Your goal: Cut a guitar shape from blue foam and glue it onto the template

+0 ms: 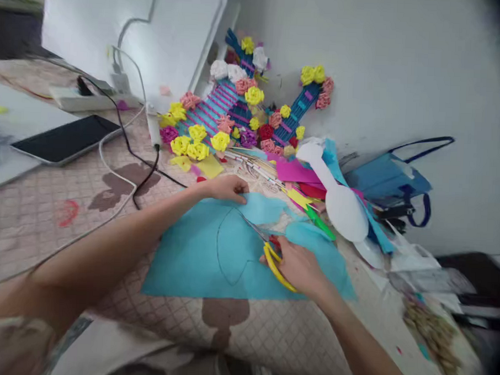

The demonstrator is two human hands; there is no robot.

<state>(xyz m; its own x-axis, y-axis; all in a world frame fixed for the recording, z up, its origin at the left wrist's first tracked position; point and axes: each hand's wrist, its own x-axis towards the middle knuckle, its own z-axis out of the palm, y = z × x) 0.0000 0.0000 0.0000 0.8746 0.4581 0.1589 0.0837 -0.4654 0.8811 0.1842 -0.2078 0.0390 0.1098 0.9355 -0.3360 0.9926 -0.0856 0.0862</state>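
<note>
A sheet of blue felt or paper (189,251) lies flat on the patterned tablecloth, with a curved outline drawn on it in dark line. My right hand (298,264) grips scissors (277,266) with yellow and red handles. Their blades point up and left and meet the sheet near the top of the drawn curve. At the sheet's far edge, my left hand (229,188) pinches the blue material between thumb and fingers. A partly cut flap (263,207) of the sheet lies just right of that hand.
Handmade flowers (197,150) and striped blue craft pieces (214,111) stand at the back. White paper cutouts (346,211), coloured scraps (298,172) and a blue bag (387,179) are on the right. Leftward are a tablet (65,138) and loose cables (126,179).
</note>
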